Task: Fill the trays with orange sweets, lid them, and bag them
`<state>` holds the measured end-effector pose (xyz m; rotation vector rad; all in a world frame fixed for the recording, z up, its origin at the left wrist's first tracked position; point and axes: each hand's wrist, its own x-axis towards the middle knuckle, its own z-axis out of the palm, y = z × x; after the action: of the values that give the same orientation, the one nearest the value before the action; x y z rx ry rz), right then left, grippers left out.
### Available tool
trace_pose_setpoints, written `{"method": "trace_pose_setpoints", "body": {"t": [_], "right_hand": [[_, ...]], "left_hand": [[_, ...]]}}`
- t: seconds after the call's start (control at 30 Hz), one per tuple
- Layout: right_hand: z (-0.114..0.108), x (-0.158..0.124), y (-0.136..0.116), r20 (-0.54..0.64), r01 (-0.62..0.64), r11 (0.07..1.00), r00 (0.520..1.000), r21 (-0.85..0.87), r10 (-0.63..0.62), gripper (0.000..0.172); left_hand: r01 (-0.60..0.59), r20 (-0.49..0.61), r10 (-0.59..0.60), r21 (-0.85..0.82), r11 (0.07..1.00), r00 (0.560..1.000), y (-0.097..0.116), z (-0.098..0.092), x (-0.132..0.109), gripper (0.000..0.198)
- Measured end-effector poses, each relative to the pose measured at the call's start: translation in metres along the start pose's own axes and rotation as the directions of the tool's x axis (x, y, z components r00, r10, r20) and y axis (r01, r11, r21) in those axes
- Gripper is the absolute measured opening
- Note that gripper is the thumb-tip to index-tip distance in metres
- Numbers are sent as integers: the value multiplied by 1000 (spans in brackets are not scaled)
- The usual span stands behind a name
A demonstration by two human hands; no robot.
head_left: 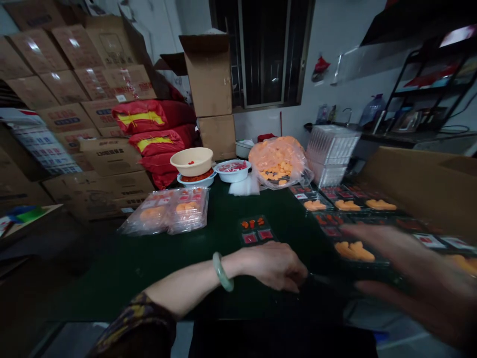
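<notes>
My left hand [274, 264], with a pale green bangle on its wrist, is over the near edge of the dark green table [219, 214]. Its fingers are curled together, and what they hold, if anything, is hidden. Just beyond it lies a clear tray [257, 229] with small orange pieces and two red packets. At the right, my right hand [413, 268] is smeared by motion, its thumb apart from the fingers, beside a clear pack with an orange piece [355, 250]. Nothing shows between thumb and fingers.
Bagged packs [186, 211] lie at the table's left. Behind stand a cream bowl [192, 162], a basin of packets [233, 170], a bag of orange pieces [278, 161] and stacked clear trays [331, 151]. A large carton [421, 184] is at the right.
</notes>
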<state>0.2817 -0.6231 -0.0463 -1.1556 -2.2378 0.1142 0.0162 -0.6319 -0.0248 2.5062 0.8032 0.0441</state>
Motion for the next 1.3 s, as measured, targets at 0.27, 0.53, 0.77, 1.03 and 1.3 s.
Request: {"method": "trace_pose_setpoints", "body": {"t": [0.27,0.53,0.77,1.03,1.3], "right_hand": [[52,92,-45,310,-225,747,950,626,26,29],[128,113,-32,234,-360,216,861,908,452,42],[166,132,-14,96,-324,488,895,810,435,35],[181,152,-7,140,-341,543,915,767,377,25],[208,136,13,236,-455,763,891,458,389,25]], "left_hand": [[95,-797,-414,-417,904,440,-38,-23,-23,33],[-378,-513,-792,-841,387,330,-82,27,-20,34],[-265,-612,-789,-771,579,56,-122,22,-6,36],[-198,-605,-789,-790,580,106,-141,19,-11,33],[80,-465,-879,-877,474,108,-163,54,-14,60]]}}
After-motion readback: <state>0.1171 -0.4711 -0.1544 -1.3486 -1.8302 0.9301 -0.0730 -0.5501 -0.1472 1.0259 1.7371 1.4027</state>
